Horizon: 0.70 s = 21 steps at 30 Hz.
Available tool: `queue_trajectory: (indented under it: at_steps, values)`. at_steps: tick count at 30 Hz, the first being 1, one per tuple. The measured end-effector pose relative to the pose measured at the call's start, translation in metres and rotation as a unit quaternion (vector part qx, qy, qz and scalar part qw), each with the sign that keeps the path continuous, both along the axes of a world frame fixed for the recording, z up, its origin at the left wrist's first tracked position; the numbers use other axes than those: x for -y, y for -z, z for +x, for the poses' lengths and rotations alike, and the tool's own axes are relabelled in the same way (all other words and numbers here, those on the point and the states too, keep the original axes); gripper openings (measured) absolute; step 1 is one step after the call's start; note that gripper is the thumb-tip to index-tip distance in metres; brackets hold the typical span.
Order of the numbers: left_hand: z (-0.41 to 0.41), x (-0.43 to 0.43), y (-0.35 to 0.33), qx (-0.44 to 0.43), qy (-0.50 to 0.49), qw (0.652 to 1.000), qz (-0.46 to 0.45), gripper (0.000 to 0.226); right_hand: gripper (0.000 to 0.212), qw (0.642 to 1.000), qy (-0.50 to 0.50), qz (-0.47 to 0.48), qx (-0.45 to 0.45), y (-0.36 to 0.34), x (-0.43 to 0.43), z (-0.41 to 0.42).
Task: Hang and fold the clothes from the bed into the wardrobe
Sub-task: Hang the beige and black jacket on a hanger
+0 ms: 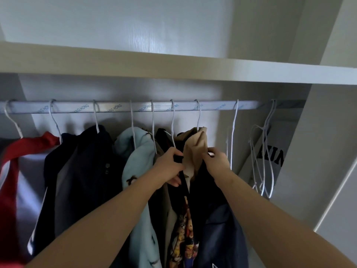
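A silver rail point(135, 107) runs across the wardrobe under a white shelf point(173, 66). Several garments hang from it on white wire hangers. A tan garment point(196, 144) hangs near the middle, over a dark navy one point(216, 219). My left hand point(170, 165) grips a dark fabric edge just left of the tan cloth. My right hand point(217, 159) pinches the tan garment's right side. A black printed shirt point(183, 229) hangs below my hands.
To the left hang a light blue fleece point(139, 171), a dark jacket point(83, 171) and a red and white top point(19, 171). Empty wire hangers point(262, 151) hang at the rail's right end, near a grey garment with dark letters point(274, 157). The wardrobe's side panel point(309, 151) stands right.
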<state>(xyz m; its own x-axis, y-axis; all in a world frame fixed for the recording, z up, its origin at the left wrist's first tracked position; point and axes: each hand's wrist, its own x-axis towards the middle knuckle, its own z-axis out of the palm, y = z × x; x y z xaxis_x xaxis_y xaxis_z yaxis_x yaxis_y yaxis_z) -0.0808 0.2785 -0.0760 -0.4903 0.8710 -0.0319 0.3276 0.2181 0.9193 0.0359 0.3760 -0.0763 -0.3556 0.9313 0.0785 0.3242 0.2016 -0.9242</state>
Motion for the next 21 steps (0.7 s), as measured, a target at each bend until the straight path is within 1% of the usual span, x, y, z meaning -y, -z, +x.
queue_trajectory:
  at_steps: [2, 4, 6, 8, 9, 11, 13, 16, 19, 21]
  values:
    - [0.006, 0.006, 0.008, -0.017, -0.021, 0.999, 0.039, 0.028, 0.031, 1.000, -0.004, 0.021, 0.002, 0.007, 0.008, 0.006]
    - [0.014, 0.015, 0.016, -0.038, -0.045, 0.995, 0.078, 0.036, 0.035, 0.999, -0.004, 0.033, 0.003, 0.015, 0.017, 0.014]
    - [0.023, 0.027, 0.023, -0.078, -0.075, 0.988, 0.110, 0.042, 0.038, 1.000, 0.005, 0.026, -0.006, 0.022, 0.029, 0.024]
    - [0.033, 0.040, 0.025, -0.118, -0.114, 0.978, 0.131, 0.037, 0.037, 0.999, 0.020, 0.022, -0.027, 0.029, 0.042, 0.033]
    - [0.039, 0.048, 0.026, -0.114, -0.127, 0.975, 0.140, 0.031, 0.036, 0.999, 0.029, 0.026, -0.032, 0.033, 0.049, 0.037]
    - [0.054, 0.064, 0.027, -0.059, -0.131, 0.979, 0.146, 0.019, 0.032, 0.997, 0.039, 0.031, -0.050, 0.042, 0.063, 0.048]
    - [0.072, 0.081, 0.028, 0.005, -0.122, 0.984, 0.130, 0.012, 0.029, 0.995, 0.023, 0.001, -0.094, 0.050, 0.077, 0.063]
    - [0.104, 0.105, 0.035, 0.064, -0.118, 0.986, 0.097, 0.010, 0.029, 0.990, 0.007, -0.051, -0.135, 0.062, 0.103, 0.095]
    - [0.147, 0.128, 0.052, 0.103, -0.120, 0.985, 0.065, 0.014, 0.030, 0.986, 0.016, -0.094, -0.136, 0.081, 0.134, 0.139]
    - [0.179, 0.142, 0.067, 0.125, -0.120, 0.984, 0.039, 0.014, 0.029, 0.985, 0.021, -0.120, -0.119, 0.099, 0.154, 0.173]
